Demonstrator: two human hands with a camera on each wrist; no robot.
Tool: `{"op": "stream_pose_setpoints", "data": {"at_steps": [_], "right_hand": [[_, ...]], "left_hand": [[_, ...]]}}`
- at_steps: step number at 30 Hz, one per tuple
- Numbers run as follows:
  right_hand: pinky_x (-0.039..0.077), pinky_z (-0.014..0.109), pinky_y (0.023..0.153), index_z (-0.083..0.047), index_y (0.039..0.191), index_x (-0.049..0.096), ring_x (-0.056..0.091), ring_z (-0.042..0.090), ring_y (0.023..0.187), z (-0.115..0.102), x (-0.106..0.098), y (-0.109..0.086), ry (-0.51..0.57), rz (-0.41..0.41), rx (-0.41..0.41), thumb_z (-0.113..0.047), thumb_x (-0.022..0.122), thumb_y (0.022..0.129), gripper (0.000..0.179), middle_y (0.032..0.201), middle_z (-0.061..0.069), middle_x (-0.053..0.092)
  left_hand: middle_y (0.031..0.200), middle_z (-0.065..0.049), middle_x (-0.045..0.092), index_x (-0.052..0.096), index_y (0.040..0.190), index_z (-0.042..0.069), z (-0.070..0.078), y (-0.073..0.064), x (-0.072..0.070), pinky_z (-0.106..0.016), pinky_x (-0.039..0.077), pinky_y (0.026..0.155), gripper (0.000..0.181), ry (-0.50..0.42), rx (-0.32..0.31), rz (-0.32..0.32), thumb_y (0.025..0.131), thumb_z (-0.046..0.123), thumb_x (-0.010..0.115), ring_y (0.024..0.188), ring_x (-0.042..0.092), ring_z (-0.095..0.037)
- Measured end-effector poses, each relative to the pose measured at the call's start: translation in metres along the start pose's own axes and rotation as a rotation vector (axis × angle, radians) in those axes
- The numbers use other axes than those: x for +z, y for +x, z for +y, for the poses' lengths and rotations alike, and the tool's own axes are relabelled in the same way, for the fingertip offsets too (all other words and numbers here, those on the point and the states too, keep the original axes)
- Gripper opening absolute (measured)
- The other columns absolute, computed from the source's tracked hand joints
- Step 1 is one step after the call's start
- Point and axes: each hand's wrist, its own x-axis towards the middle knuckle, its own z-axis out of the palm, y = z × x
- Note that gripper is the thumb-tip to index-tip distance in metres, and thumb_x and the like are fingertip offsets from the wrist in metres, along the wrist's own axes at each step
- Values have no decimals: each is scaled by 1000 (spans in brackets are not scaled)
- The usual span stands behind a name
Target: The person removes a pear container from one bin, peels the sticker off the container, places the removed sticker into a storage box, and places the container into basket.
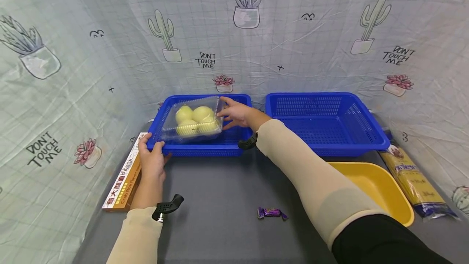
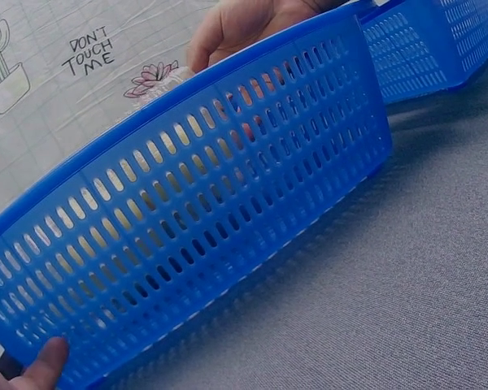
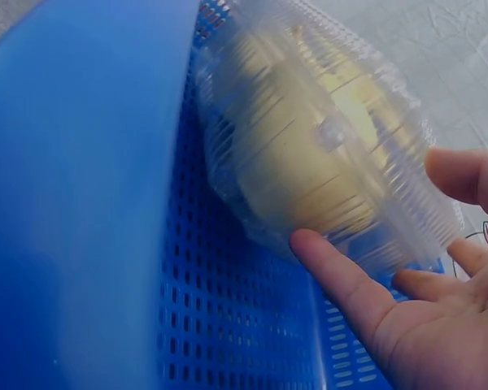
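My left hand (image 1: 152, 162) grips the front left corner of the left blue basket (image 1: 205, 150). In the left wrist view, a fingertip (image 2: 53, 353) presses low on the basket's slotted outer wall. A clear plastic box (image 1: 170, 131) of several round, pale yellow-green fruits (image 1: 203, 114) lies in this basket, slightly askew. My right hand (image 1: 238, 113) is at the box's right end, fingers spread. The right wrist view shows the index finger (image 3: 342, 280) stretched along the box's side and the thumb (image 3: 464, 175) by its edge. The box's underside is hidden.
A second blue basket (image 1: 311, 125) stands at the right, behind a yellow tray (image 1: 366, 170) partly covered by my right arm. A pasta box (image 1: 122, 178) lies left, a yellow food packet (image 1: 417, 178) far right. A purple-wrapped candy (image 1: 272, 213) lies front centre.
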Motion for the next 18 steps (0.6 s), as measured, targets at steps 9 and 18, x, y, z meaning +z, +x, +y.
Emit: {"op": "stream_pose_setpoints", "data": {"at_steps": [9, 18], "right_hand": [[46, 57, 113, -25, 173, 14, 25, 43, 158, 4, 0, 1, -34, 72, 29, -6, 68, 105, 89, 177, 12, 15], [46, 56, 113, -22, 174, 12, 25, 40, 159, 5, 4, 1, -66, 113, 17, -18, 70, 106, 89, 178, 10, 16]], "left_hand": [[172, -7, 23, 34, 162, 32, -3, 0, 1, -51, 50, 109, 60, 5, 15, -4, 109, 14, 54, 140, 48, -29], [172, -6, 23, 35, 163, 31, -2, 0, -1, -51, 52, 106, 59, 47, 20, -1, 109, 16, 56, 136, 49, -27]]}}
